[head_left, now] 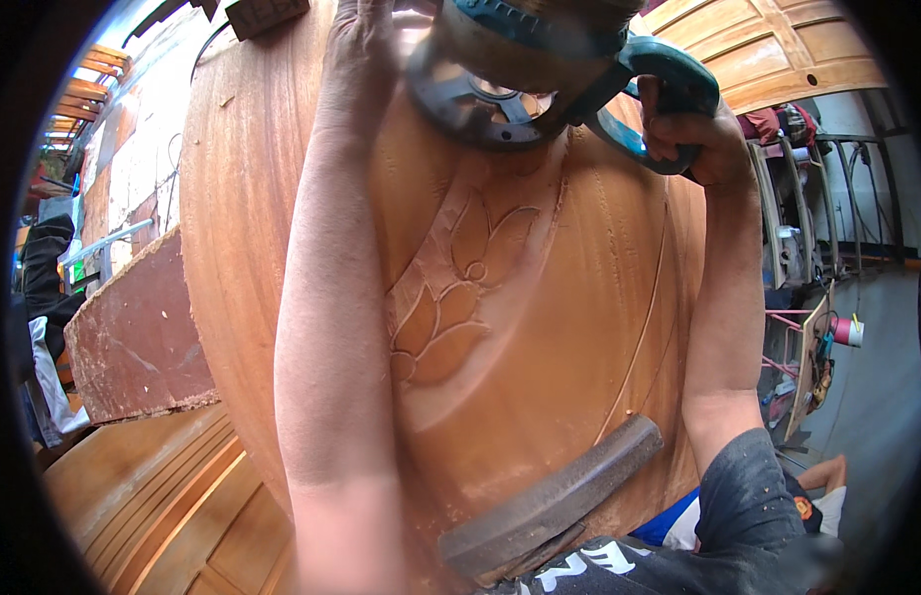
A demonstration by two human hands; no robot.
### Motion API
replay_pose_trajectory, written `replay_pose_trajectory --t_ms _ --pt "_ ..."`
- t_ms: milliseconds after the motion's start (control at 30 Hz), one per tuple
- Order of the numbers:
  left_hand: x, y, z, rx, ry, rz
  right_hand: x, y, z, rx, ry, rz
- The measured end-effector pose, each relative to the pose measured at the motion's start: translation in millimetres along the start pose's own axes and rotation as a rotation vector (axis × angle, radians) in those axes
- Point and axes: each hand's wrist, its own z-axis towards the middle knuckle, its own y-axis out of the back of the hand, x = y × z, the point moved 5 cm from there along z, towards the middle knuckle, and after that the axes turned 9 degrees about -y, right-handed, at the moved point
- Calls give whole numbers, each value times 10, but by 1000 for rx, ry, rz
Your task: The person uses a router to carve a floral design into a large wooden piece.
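My right hand (683, 134) grips the teal loop handle of a power router (525, 45), whose dark round base sits over a large brown wooden panel (599, 297). My left hand (366, 35) is at the top edge, left of the router; its fingers are partly out of frame and what they hold cannot be made out. Carved leaf or petal outlines (445, 307) lie in a pale recessed band below the router, between my forearms. A long dark bar (550, 496) rests across the panel's lower part, near my body.
A reddish board (133, 347) and stacked panelled wood (153, 506) are at the left. A panelled door (798, 40) is at the top right, above racks (798, 198) and a pink-and-white bucket (847, 332). Another person's arm (822, 476) shows at the lower right. A dark block (262, 15) sits at the top.
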Motion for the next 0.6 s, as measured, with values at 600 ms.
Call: replay_pose_trajectory --t_ms 600 --pt "162 56 47 25 47 -78 -1 34 -50 -2 -30 -43"
